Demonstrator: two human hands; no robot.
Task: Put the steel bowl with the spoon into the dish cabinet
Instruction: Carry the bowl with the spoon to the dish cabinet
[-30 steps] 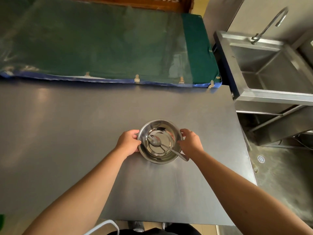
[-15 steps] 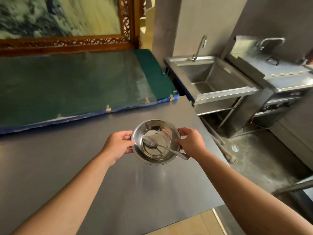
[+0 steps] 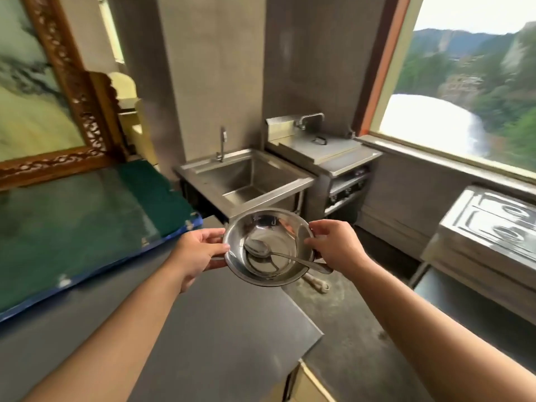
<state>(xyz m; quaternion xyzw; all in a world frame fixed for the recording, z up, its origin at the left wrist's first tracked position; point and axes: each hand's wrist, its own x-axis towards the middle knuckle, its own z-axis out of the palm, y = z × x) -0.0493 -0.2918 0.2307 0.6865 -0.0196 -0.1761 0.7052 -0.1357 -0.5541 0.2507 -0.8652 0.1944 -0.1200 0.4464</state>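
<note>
The steel bowl [image 3: 285, 227] is up in the air in front of me, past the far right corner of the steel table [image 3: 220, 338]. A steel spoon [image 3: 261, 248] lies inside it, its handle sticking out over the right rim. My left hand [image 3: 197, 250] grips the bowl's left rim and my right hand [image 3: 336, 245] grips its right rim. The dish cabinet is not clearly in view.
A steel sink [image 3: 246, 181] with a tap stands ahead, and a lidded steel unit [image 3: 327, 149] is to its right. A steel appliance [image 3: 490, 227] sits at the right under a large window. A green mat [image 3: 72, 227] and a framed painting [image 3: 37, 111] lie to the left.
The bowl has been lifted off the table and carried to the right and up. My view has swung right, showing the sink, the window and the right-hand appliance.
</note>
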